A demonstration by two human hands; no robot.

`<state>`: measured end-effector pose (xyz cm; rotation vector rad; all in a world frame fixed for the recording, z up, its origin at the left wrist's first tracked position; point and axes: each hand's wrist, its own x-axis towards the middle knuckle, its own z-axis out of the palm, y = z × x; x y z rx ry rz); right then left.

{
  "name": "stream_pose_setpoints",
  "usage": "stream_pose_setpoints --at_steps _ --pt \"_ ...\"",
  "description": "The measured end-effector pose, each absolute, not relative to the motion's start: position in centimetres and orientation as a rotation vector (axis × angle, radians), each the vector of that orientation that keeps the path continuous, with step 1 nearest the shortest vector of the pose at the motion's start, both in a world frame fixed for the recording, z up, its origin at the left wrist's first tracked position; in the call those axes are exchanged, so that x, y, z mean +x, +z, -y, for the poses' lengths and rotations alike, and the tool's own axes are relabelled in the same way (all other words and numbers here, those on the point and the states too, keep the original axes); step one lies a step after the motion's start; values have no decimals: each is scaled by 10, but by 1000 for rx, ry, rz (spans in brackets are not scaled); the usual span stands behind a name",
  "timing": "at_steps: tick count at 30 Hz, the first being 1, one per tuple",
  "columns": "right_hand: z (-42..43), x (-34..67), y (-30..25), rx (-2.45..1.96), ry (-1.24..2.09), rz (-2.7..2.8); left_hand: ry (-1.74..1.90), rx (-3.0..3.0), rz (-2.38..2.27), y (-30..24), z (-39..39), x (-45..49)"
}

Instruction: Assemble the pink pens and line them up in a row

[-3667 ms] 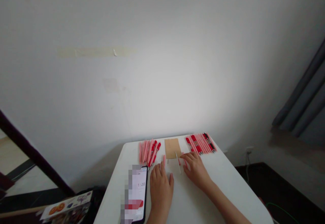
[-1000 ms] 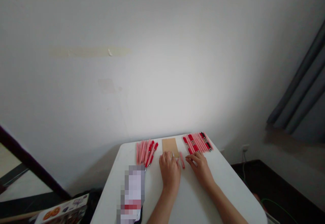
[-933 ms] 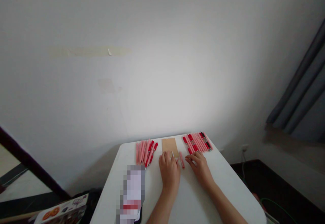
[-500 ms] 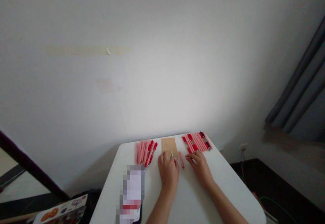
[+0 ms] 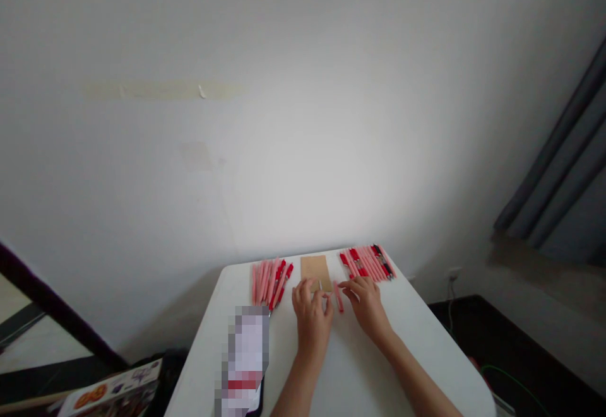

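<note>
While left hand (image 5: 313,313) and right hand (image 5: 367,303) curl, pinching or not unclear, I judge lower-centre pink pen part (image 5: 339,301) light, stiff, best held mid-length.

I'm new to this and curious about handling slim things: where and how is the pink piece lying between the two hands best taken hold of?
Probably at the middle of the pink piece, with the right hand coming from above and pinching across its long sides: it is slim, lies flat on the table, and points away from the person.
</note>
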<state>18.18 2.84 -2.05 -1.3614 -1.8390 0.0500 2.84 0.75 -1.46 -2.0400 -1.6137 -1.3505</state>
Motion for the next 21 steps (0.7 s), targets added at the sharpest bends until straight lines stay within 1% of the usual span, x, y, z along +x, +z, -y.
stream_pose_setpoints --at_steps 6,21 --pt "-24 179 -35 -1329 78 1836 -1351 -2072 1602 -14 -5 26" --pt "-19 180 -30 -1302 114 1835 -1374 -2128 1631 -14 -2 26"
